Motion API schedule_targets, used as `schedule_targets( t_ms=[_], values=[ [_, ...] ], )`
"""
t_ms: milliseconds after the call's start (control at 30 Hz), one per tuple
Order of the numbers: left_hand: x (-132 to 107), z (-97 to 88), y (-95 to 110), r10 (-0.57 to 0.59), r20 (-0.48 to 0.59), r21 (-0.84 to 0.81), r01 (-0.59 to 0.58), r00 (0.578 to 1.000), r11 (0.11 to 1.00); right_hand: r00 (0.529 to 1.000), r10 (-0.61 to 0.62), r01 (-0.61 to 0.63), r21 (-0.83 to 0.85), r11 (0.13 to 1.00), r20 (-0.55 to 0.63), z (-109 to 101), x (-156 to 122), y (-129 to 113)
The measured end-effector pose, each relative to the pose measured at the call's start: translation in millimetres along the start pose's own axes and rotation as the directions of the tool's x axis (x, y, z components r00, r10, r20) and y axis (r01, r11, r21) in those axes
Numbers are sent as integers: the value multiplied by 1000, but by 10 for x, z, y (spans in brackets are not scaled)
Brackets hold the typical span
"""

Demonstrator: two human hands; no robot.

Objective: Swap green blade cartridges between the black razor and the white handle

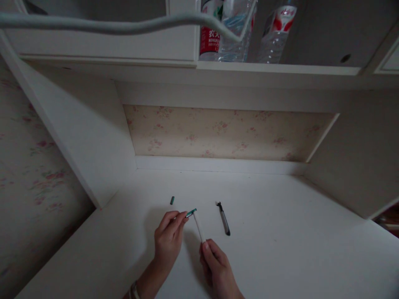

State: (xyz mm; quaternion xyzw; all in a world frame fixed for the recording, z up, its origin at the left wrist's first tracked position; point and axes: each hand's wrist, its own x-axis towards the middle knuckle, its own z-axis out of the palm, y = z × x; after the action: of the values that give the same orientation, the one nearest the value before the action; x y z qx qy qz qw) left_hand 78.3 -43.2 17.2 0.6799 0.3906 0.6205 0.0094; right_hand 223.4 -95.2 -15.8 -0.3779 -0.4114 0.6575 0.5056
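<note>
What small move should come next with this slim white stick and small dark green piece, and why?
Perhaps tilt the slim white stick in your right hand toward line with the small dark green piece in your left hand: the stick's tip is right by that piece, but the two sit at an angle; contact is unclear.

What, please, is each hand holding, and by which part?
The left hand pinches a small green piece by its left end; the right hand grips a white stick by its near end.
</note>
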Motion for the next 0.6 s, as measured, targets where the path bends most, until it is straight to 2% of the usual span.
schedule_targets(
  t_ms=[167,267,333,400,500,600],
  values=[
    [5,25,-2,-138,-3,-54,138,990,989,1000,-10,10,-18,1000,-5,-7,12,0],
    [-11,37,17,-288,57,-156,293,956,943,999,-23,21,-42,999,-27,-14,5,9],
    [-16,49,43,-425,142,-243,448,894,860,999,-29,27,-57,998,-38,-20,4,19],
    [-8,63,75,-552,232,-323,599,801,733,998,-37,34,-72,997,-42,-24,6,30],
    [22,82,124,-659,316,-402,725,683,559,999,-32,29,-93,995,-28,-28,4,33],
    [43,88,147,-676,363,-455,755,641,472,999,-27,24,-114,993,-23,-34,-3,26]
  ],
)
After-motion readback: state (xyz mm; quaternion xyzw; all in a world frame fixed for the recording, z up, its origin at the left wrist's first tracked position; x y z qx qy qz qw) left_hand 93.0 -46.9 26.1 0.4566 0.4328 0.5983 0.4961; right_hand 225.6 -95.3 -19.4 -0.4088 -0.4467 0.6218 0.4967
